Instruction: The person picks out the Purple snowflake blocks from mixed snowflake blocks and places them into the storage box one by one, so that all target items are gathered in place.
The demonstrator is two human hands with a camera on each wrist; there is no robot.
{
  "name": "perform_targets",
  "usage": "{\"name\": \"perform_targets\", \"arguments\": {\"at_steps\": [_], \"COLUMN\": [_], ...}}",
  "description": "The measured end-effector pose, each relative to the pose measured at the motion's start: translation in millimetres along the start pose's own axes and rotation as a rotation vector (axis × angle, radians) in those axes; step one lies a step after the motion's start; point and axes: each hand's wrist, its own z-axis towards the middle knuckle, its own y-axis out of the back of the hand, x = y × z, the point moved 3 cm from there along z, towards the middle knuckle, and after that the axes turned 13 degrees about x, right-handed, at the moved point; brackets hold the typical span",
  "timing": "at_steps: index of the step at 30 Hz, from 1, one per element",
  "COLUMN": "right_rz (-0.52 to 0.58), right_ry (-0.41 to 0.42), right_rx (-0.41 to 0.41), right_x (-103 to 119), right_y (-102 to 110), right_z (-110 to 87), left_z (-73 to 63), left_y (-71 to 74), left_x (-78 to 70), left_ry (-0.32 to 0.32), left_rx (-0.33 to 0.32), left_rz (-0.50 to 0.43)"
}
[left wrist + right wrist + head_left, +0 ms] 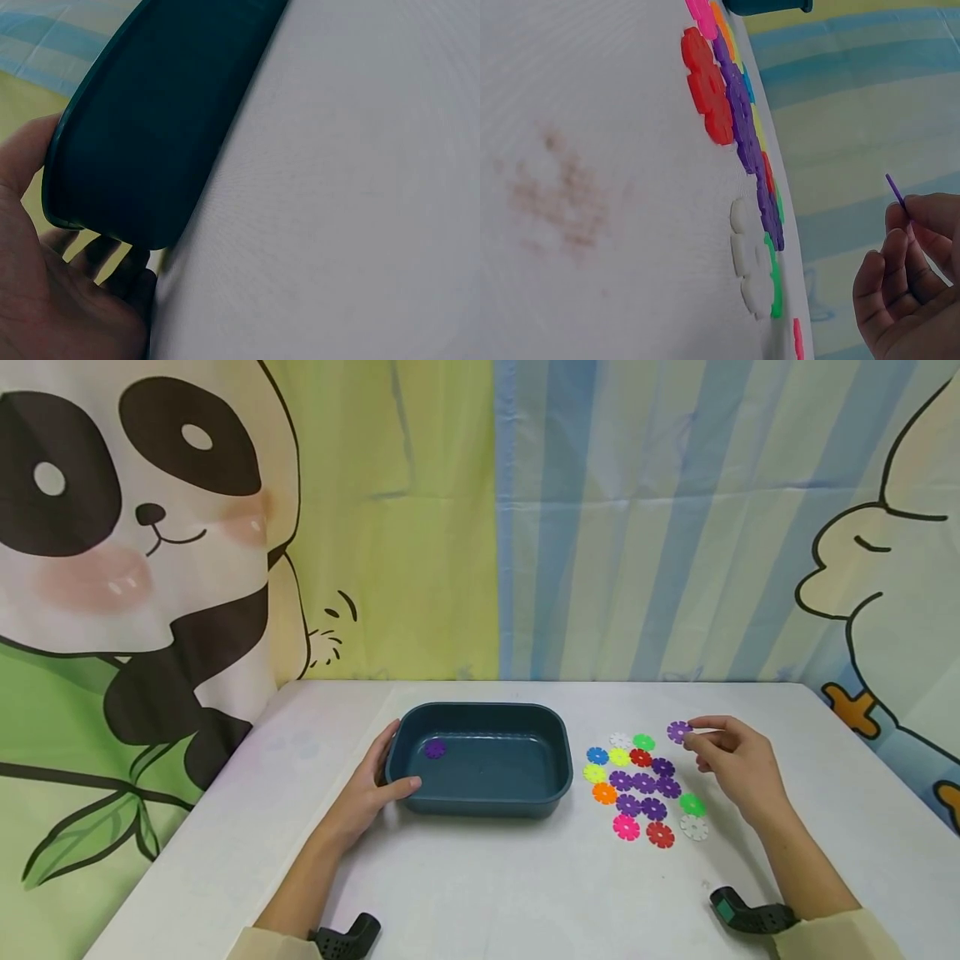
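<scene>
A dark teal plastic tub (480,806) stands on the table, with one purple snowflake disc (435,748) lying inside. My left hand (371,785) holds the tub by its left end, thumb over the rim and fingers along the outer wall (112,172). Between thumb and forefinger, my right hand (738,764) pinches another purple snowflake disc (678,732). The right wrist view shows that pinched disc (895,190) edge-on, raised above the table. Beside the hand lie several loose discs, among them purple ones (643,783), a red one (660,835) and a white one (693,827).
The loose discs lie flat in a cluster right of the tub, including orange (604,793), blue (597,756) and green (693,805) ones. The white table (510,893) ends at a printed curtain (637,527) behind. Brownish stains (562,195) mark the tabletop.
</scene>
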Motion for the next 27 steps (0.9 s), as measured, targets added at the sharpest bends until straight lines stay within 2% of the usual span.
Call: {"name": "perform_targets", "arguments": {"at_steps": [27], "right_rz": [0.042], "right_ry": [0.074], "right_rx": [0.019], "right_x": [26.5], "right_y": [-13.9], "right_z": [-3.3], "left_z": [-0.5], "left_y": [-0.7], "left_x": [-0.1], "left_ry": [-0.018], "left_rx": [0.005], "left_rz": [-0.011]}}
